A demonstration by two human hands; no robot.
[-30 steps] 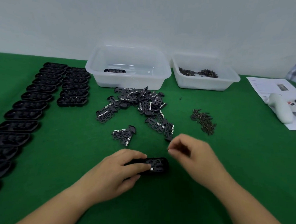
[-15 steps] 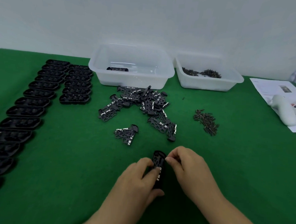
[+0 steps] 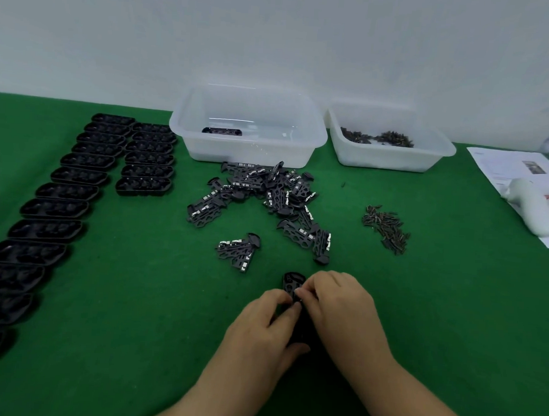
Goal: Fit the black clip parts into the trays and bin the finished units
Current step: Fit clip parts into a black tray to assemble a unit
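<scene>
Hidden: black tray (image 3: 292, 282) mostly covered, only its rounded far end visible.
Left hand (image 3: 262, 326): fingers curled around the tray's left side.
Right hand (image 3: 341, 306): fingertips pinching it from the right.
Surface: green felt table (image 3: 133, 327).

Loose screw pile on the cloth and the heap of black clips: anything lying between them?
Head view: only bare green cloth separates the screw pile from the clip heap.

The paper sheet (image 3: 507, 169) seemingly bears print, too small to read.
</scene>
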